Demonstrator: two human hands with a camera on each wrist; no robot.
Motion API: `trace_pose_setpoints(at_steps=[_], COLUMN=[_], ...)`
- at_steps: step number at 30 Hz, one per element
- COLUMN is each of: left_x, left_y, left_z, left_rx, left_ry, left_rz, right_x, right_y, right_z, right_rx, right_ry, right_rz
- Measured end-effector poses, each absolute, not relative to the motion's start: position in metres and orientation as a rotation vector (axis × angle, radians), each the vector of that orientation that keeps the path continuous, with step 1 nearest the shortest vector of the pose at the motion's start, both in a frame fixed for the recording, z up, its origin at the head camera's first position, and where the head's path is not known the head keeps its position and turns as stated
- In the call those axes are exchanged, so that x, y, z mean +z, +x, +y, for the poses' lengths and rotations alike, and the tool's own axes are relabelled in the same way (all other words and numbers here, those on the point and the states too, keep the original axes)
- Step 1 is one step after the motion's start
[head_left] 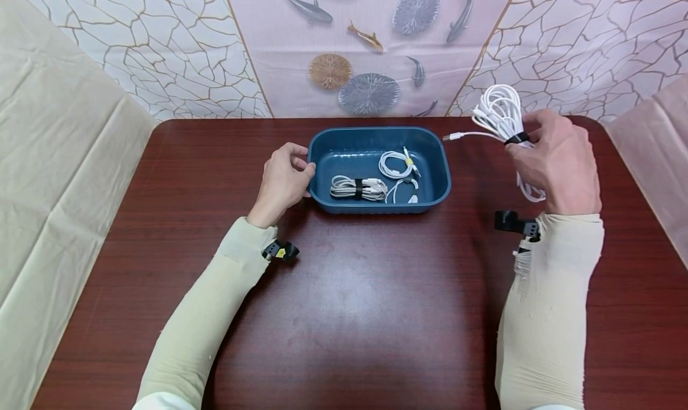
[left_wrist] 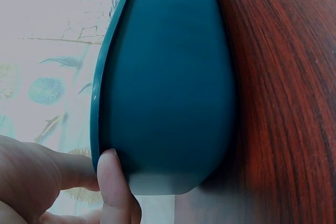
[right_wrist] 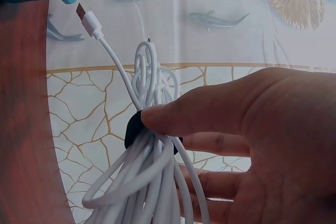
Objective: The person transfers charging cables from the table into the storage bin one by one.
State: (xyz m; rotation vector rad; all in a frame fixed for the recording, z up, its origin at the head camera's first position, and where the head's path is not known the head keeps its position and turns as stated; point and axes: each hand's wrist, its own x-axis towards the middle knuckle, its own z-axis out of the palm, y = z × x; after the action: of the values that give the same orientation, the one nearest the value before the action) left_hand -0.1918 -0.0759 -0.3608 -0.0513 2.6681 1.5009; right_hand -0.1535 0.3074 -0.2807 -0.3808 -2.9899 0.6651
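Observation:
My right hand (head_left: 564,162) pinches a bundled white USB cable (head_left: 498,111) at its black strap, above the table to the right of a blue plastic bin (head_left: 376,208). The thumb lies on the strap in the right wrist view, and a loose USB plug (right_wrist: 92,23) sticks out toward the bin. With thumb and fingers, my left hand (head_left: 282,180) holds the bin's left rim; its thumb (left_wrist: 111,174) presses the outer wall. Inside the bin lie a strapped cable bundle (head_left: 344,188), a coil with a yellow tie (head_left: 389,172) and a short white cable (head_left: 395,189).
The dark red wooden table (head_left: 349,314) spreads in front of the bin and to both sides. A patterned cloth backdrop (head_left: 193,52) hangs behind the table's far edge. Pale cloth (head_left: 54,159) drapes the left side, and more hangs at the right.

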Motion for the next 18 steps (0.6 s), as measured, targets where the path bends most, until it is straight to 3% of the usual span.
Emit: trace_pose_setpoints(at_steps=[18], left_x=[-0.3611], left_y=[-0.1914], left_z=[-0.0761], left_rx=[1.496], left_ry=[-0.052], left_rz=[2.668], right_x=[-0.2796], right_y=[-0.1524], right_z=[0.3052], right_rx=[0.667], right_ry=[-0.363], right_rz=[-2.981])
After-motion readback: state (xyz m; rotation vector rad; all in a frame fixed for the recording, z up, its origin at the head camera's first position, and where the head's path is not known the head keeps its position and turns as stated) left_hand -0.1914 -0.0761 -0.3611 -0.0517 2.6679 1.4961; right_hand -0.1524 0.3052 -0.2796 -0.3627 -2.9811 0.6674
